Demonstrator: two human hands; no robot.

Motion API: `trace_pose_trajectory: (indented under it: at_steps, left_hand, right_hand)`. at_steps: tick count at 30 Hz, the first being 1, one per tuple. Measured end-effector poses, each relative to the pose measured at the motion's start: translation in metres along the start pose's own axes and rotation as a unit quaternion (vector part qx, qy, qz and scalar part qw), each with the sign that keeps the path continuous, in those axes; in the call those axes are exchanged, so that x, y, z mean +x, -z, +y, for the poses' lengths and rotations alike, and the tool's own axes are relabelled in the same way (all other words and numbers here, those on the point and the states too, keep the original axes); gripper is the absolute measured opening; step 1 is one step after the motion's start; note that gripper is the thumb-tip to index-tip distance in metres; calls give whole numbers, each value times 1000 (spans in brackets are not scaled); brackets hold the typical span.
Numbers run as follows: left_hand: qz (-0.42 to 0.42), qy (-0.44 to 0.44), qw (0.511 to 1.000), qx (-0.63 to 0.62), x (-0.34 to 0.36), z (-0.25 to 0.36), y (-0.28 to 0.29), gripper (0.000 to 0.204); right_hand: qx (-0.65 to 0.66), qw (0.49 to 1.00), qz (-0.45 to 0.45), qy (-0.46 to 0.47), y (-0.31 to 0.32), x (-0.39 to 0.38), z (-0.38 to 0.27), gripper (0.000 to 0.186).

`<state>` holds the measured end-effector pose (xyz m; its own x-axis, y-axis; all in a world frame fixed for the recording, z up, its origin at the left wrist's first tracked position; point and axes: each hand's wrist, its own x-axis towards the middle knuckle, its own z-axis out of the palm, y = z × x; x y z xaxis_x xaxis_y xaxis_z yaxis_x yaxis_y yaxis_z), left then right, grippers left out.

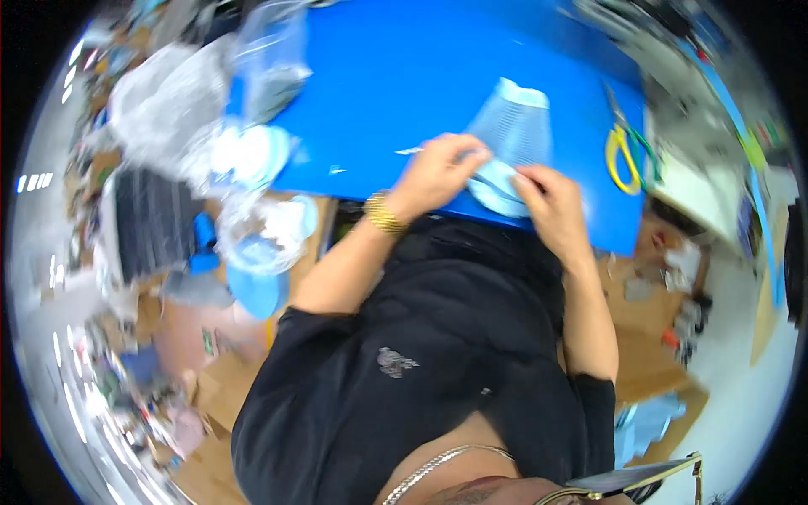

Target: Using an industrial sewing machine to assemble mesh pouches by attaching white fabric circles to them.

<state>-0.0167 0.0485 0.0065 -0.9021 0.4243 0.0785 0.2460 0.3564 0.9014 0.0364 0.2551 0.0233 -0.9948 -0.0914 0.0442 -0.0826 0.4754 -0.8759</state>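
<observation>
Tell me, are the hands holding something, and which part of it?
Yes, the left hand and right hand hold a light-blue mesh piece by opposite sides of its rounded end, nearest the body.

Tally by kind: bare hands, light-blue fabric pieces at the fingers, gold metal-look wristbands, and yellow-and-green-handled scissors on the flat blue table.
Bare hands, left hand and right hand: 2
Light-blue mesh-like fabric piece, apparently single: 1
Gold metal-look wristband: 1
Yellow-and-green-handled scissors, one pair: 1
Total: 5

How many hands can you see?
2: the left hand and the right hand, both on the light blue cloth, near the blue table's edge.
</observation>
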Motion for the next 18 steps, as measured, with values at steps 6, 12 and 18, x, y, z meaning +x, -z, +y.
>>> trace_pose_trajectory:
  at_steps: [6, 12, 18]
  left_hand:
    - [153, -72, 984, -54, -12, 19, 12, 21]
    - [314, 25, 947, 67, -64, -16, 89, 14]
    - [448, 145, 839, 274, -120, -97, 221, 21]
  right_hand:
    - [-34, 999, 25, 34, 9, 5, -10, 15]
    - [-28, 999, 15, 15, 3, 6, 9, 19]
    - [12, 1000, 11, 5, -1, 5, 24, 16]
